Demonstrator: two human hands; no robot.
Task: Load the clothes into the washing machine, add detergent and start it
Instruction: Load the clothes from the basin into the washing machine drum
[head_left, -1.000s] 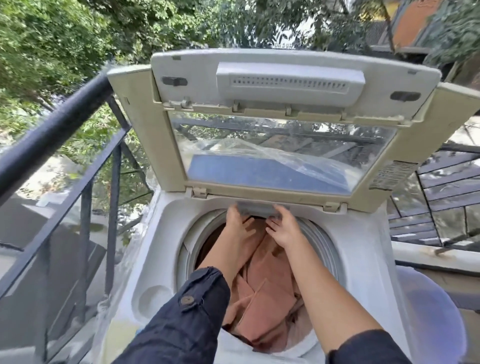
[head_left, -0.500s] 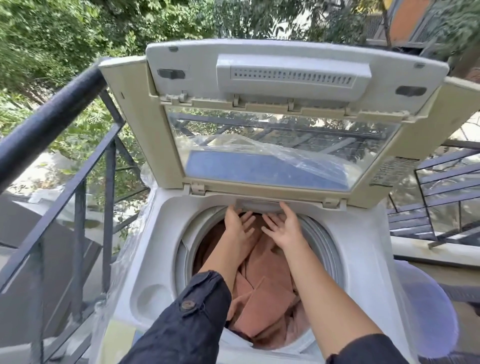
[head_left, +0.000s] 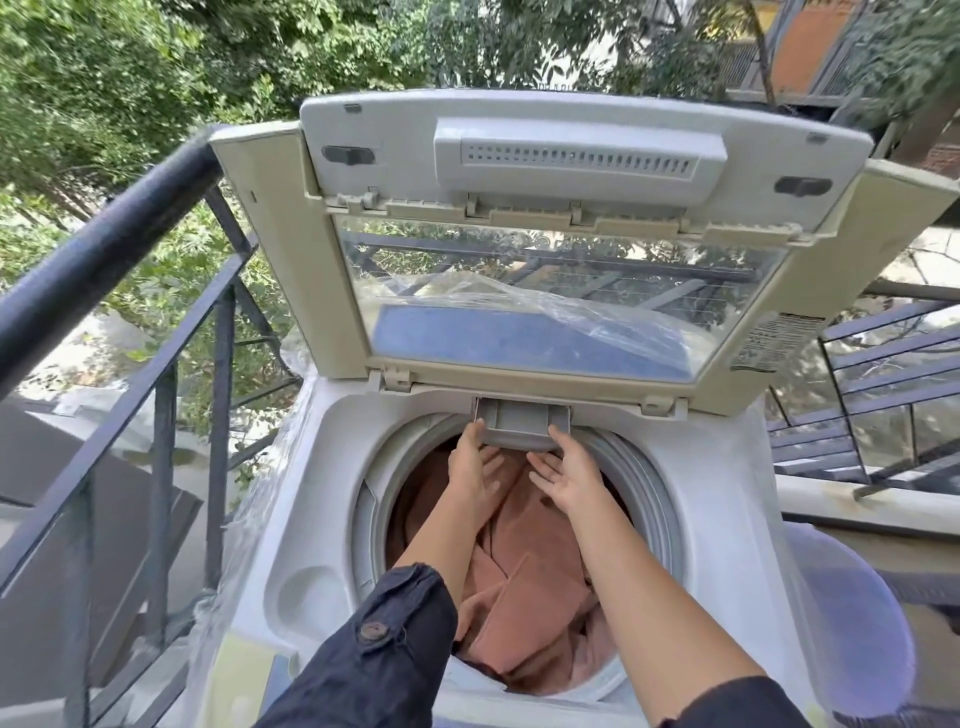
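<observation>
A white top-loading washing machine (head_left: 332, 467) stands with its lid (head_left: 519, 171) folded up at the back. Pinkish-brown clothes (head_left: 535, 582) fill the drum. A grey detergent drawer (head_left: 522, 421) sticks out from the back rim of the opening, over the drum. My left hand (head_left: 470, 467) grips the drawer's left side with thumb on top and fingers under it. My right hand (head_left: 569, 470) holds the drawer's right side the same way. Both forearms reach across the drum above the clothes.
A dark metal railing (head_left: 104, 249) runs along the left of the machine, with trees beyond. A pale purple round object (head_left: 852, 618) sits low at the right. More railing and steps (head_left: 883, 374) lie to the right behind the lid.
The grey drawer has slid out from the back rim toward me, with both hands on it. The camera has shifted slightly.
</observation>
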